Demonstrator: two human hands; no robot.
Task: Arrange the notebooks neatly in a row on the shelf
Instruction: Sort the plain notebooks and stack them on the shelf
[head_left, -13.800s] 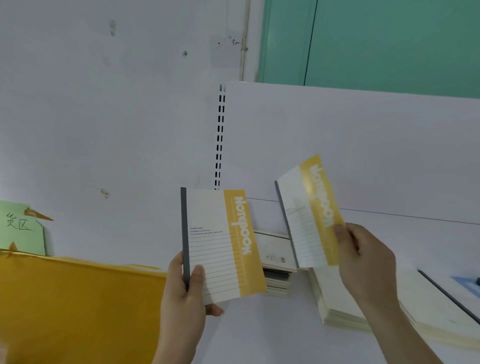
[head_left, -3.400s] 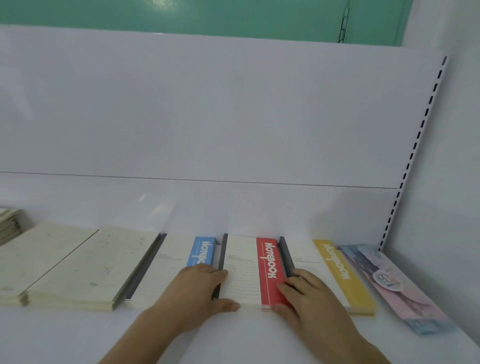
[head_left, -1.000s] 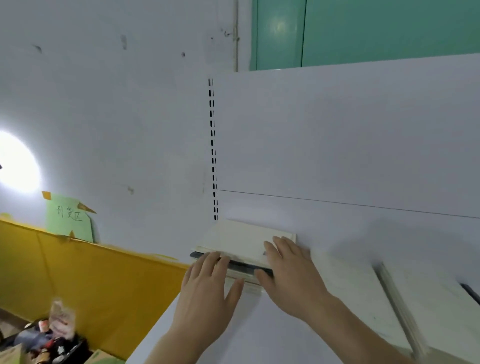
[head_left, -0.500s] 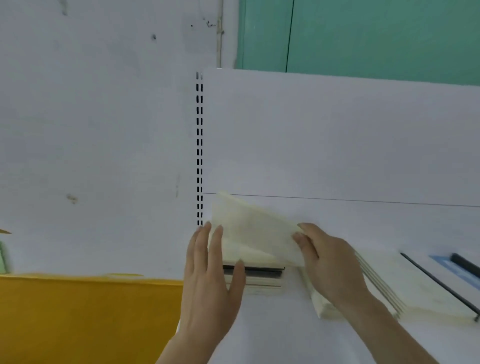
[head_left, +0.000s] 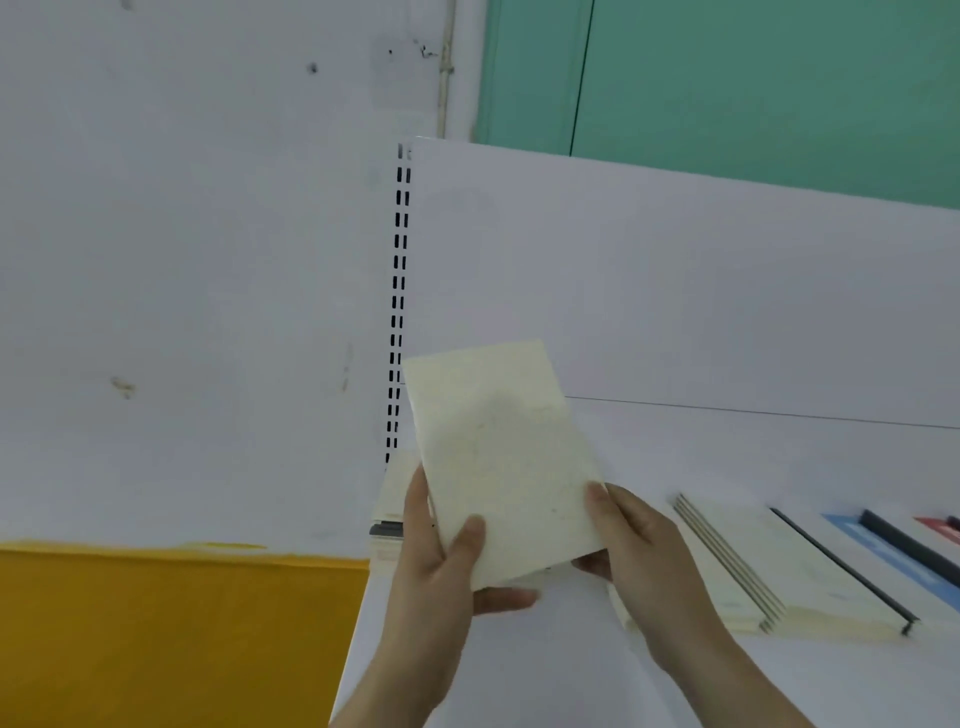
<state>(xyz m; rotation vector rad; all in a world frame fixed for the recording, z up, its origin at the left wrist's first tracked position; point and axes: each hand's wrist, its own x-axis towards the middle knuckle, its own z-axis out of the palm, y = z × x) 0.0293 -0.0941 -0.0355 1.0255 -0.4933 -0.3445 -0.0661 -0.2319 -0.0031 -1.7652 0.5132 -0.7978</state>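
Since half a second ago we've lifted the cream notebook (head_left: 498, 457) clear of the stack (head_left: 387, 512), now mid-frame above the shelf (head_left: 545, 670); left hand (head_left: 441, 566) and right hand (head_left: 628, 540) both grip its lower corners, fingers curled round it, notebooks in a row (head_left: 810, 566) lower right

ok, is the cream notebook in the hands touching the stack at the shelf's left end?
Apart. Head view: both hands hold the cream notebook tilted up, above the stack.

Cream speckled notebook (head_left: 501, 457), green door (head_left: 753, 83)
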